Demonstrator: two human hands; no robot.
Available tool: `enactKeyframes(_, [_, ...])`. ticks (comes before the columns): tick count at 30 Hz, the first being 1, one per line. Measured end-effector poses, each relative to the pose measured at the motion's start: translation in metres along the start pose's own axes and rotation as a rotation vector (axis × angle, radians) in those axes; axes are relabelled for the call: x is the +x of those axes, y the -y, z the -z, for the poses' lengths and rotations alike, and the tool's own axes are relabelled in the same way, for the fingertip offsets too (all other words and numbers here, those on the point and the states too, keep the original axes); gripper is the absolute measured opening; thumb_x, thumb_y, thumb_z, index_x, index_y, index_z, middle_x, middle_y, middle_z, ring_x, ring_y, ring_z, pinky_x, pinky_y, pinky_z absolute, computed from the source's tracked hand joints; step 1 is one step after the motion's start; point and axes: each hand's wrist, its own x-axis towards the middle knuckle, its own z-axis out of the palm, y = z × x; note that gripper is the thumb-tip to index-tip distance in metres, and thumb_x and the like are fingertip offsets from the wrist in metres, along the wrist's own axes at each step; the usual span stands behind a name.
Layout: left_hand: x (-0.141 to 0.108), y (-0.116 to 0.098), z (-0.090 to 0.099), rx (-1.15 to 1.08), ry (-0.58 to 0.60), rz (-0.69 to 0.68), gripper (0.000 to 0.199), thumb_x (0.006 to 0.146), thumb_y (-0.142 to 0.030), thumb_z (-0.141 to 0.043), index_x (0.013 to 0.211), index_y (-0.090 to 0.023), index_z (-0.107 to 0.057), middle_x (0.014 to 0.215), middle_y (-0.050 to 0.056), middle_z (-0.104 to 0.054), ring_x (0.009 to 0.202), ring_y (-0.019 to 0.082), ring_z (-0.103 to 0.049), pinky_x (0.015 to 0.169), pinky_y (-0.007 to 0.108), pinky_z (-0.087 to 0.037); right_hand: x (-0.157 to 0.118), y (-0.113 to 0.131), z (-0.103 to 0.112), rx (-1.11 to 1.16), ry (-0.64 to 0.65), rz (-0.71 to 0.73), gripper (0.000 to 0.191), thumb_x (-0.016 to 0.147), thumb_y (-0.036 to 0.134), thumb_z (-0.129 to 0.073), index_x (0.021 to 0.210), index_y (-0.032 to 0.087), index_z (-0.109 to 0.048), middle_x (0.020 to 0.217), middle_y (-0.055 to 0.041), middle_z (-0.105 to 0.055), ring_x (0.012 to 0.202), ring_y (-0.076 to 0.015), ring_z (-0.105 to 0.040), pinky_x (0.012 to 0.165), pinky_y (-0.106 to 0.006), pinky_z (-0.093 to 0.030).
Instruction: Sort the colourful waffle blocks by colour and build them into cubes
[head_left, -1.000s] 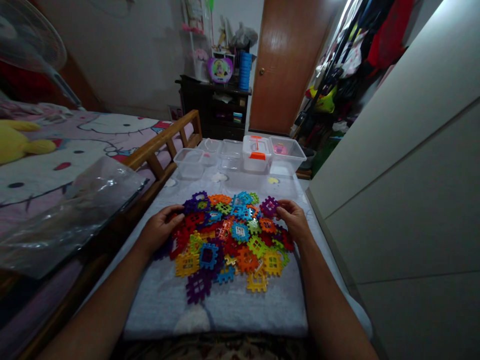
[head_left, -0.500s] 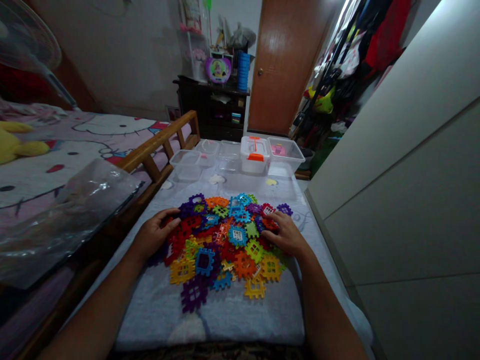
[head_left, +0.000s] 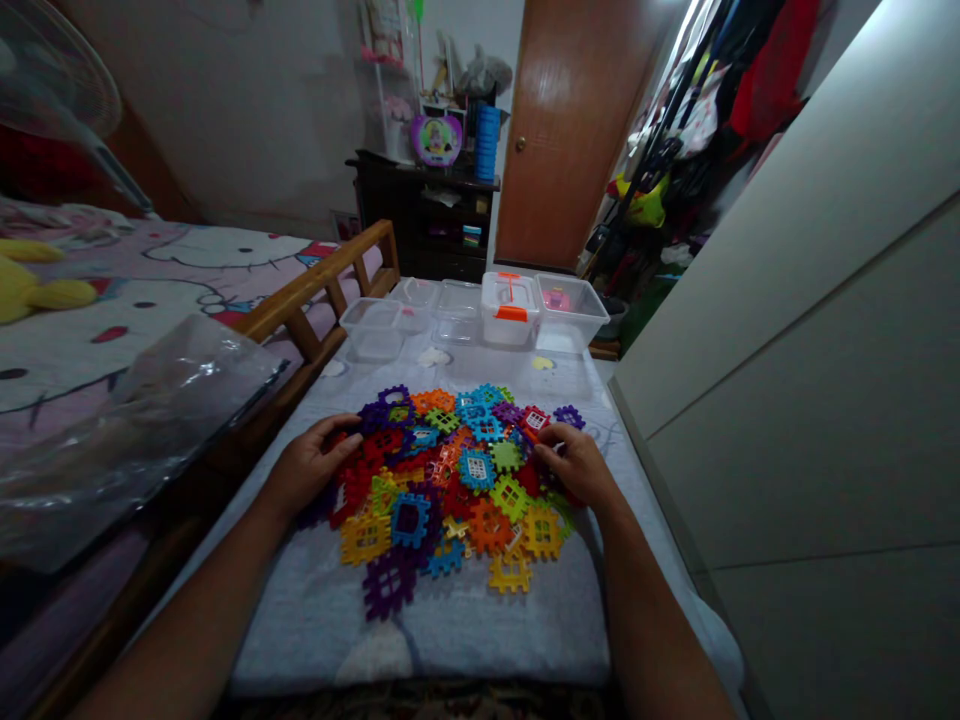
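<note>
A heap of interlocking plastic building blocks [head_left: 442, 475], square with toothed edges and window-like cut-outs, lies on the cloth-covered surface in front of me. At the heap's left edge rests my left hand [head_left: 311, 465], thumb and forefinger apart beside red and purple blocks. On the right side, my right hand [head_left: 576, 465] is pinched on a red building block [head_left: 531, 436], its fingers hiding part of it. Near the middle sit a blue block [head_left: 477, 469] and a green block [head_left: 506, 457]. A purple block [head_left: 390, 584] lies nearest me.
Beyond the heap stand a clear open box [head_left: 373, 330], a lidded box with orange clips [head_left: 510, 310] and another clear box [head_left: 574, 315] with something pink inside. A wooden bed rail [head_left: 322, 280] borders the left. A pale cabinet [head_left: 795, 400] rises at right.
My right hand has shifted slightly right, and its fingers have closed on a red block, now tilted up. The left hand has stayed in place.
</note>
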Motion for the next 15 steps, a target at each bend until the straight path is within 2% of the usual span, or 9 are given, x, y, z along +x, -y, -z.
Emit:
enactKeyframes(4, [-0.001, -0.002, 0.0, 0.006, -0.001, 0.008, 0.06, 0.077, -0.067, -0.059, 0.116, -0.021, -0.068, 0.111, 0.007, -0.072, 0.098, 0.028, -0.067, 0.091, 0.038, -0.051, 0.002, 0.002, 0.001, 0.032, -0.133, 0.019, 0.014, 0.086, 0.033, -0.059, 0.083, 0.022, -0.067, 0.081, -0.0029, -0.069, 0.071, -0.0172, -0.061, 0.066, -0.03, -0.049])
enactKeyframes(7, [-0.001, -0.003, -0.001, 0.004, 0.001, -0.001, 0.06, 0.077, -0.066, -0.059, 0.116, -0.021, -0.068, 0.115, 0.007, -0.071, 0.101, 0.029, -0.067, 0.096, 0.039, -0.049, 0.004, 0.005, -0.001, 0.075, -0.222, 0.069, 0.014, 0.087, 0.033, -0.058, 0.083, 0.022, -0.067, 0.084, -0.0039, -0.068, 0.072, -0.0171, -0.06, 0.067, -0.03, -0.05])
enactKeyframes(13, [-0.001, -0.005, -0.002, -0.01, -0.034, -0.014, 0.058, 0.075, -0.063, -0.06, 0.112, -0.021, -0.069, 0.12, 0.008, -0.07, 0.107, 0.03, -0.066, 0.103, 0.041, -0.047, 0.007, 0.019, -0.011, 0.151, -0.245, 0.156, 0.01, 0.088, 0.03, -0.061, 0.083, 0.023, -0.068, 0.089, -0.0048, -0.066, 0.084, -0.0191, -0.063, 0.075, -0.032, -0.054])
enactKeyframes(15, [-0.001, -0.007, -0.002, -0.014, -0.037, -0.015, 0.057, 0.075, -0.063, -0.06, 0.112, -0.021, -0.07, 0.119, 0.008, -0.071, 0.107, 0.03, -0.066, 0.103, 0.041, -0.047, 0.008, 0.023, -0.013, 0.185, -0.206, 0.187, 0.008, 0.087, 0.028, -0.063, 0.083, 0.023, -0.068, 0.091, -0.0049, -0.067, 0.088, -0.0195, -0.064, 0.079, -0.033, -0.054])
